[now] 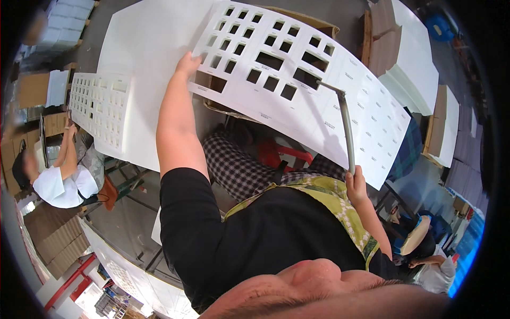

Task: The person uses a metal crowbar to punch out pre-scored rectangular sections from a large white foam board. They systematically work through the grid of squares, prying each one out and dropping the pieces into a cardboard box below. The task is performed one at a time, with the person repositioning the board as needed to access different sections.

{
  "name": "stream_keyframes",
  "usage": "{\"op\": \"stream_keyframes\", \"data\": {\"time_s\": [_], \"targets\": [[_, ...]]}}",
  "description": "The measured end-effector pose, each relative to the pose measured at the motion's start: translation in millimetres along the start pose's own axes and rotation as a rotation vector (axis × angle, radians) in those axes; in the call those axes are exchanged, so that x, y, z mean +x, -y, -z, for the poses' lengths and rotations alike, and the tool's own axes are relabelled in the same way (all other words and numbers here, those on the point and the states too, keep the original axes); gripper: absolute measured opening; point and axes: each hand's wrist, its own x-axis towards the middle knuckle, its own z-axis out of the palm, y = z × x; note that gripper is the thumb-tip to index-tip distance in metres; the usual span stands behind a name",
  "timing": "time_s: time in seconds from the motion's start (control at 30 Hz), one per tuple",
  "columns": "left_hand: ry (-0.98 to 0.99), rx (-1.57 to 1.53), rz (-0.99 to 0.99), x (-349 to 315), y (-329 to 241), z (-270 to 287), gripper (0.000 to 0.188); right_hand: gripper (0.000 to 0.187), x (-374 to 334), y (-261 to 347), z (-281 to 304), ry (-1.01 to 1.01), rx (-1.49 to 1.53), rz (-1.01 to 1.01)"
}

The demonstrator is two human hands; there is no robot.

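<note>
A large white board [324,114] lies across in front of me, with rows of rectangular holes in its left part and printed outlines in its right part. My left hand [188,65] grips the board's left edge beside the holes. In my right hand [357,183], closed near the board's front edge, is a hammer-shaped metal rod [346,125]. Its thin bent head points left, over the board beside a wide hole; whether it touches cannot be made out. Under the board, a cardboard carton [226,110] shows partly.
A plain white sheet [135,58] spreads to the left. Beyond it, a co-worker [66,181] handles another board with holes [101,109]. Tall stacks of white sheets [406,58] stand at the far right. A red plastic seat [281,154] shows near my legs. Another person [435,268] is at lower right.
</note>
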Motion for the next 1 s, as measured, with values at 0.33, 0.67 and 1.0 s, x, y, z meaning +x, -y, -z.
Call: {"op": "stream_keyframes", "data": {"time_s": [0.33,0.67,1.0], "targets": [[-0.299,0.509,-0.318,-57,-118,20,0.066,0.013,-2,-10,-5,0.089,-0.032,-0.023],[0.317,0.617,-0.465,-141,-237,-96,0.081,0.015,-7,-5,2,0.094,0.030,0.013],[0.330,0.578,-0.516,-123,-217,-118,0.083,0.015,-12,1,0,0.102,-0.053,-0.021]]}}
